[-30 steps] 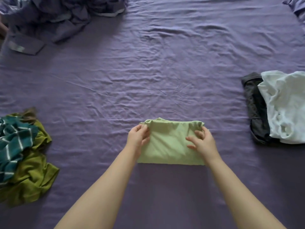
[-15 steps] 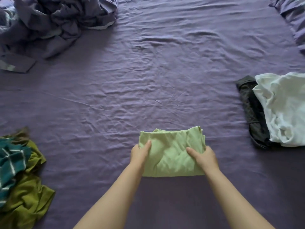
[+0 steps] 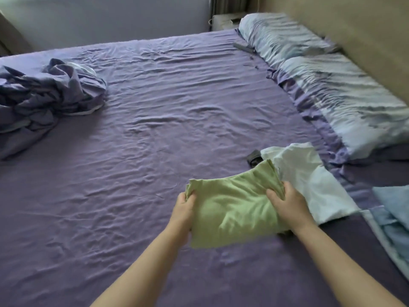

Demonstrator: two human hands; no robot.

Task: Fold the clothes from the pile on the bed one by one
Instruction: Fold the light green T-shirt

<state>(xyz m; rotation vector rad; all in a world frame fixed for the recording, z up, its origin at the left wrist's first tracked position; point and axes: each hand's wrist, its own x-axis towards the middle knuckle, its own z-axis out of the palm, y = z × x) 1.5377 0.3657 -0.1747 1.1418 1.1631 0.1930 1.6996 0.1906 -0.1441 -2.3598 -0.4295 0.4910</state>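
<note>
A folded light green garment (image 3: 232, 209) is lifted off the purple bed sheet (image 3: 124, 165), tilted up to the right. My left hand (image 3: 183, 209) grips its left edge and my right hand (image 3: 285, 200) grips its right edge, thumbs on top. Just to the right lies a folded white garment (image 3: 309, 180) over a dark grey one (image 3: 254, 157), whose corner peeks out behind the green piece. The pile of unfolded clothes is out of view.
A crumpled purple blanket (image 3: 48, 96) lies at the far left. Two pale blue pillows (image 3: 332, 85) line the right side against a beige headboard (image 3: 354, 29). Light blue bedding (image 3: 394, 222) sits at the right edge.
Both hands have taken hold of the green garment's sides, lifted it and carried it right toward the white and grey stack. The view swung right, so the olive and teal pile left the frame.
</note>
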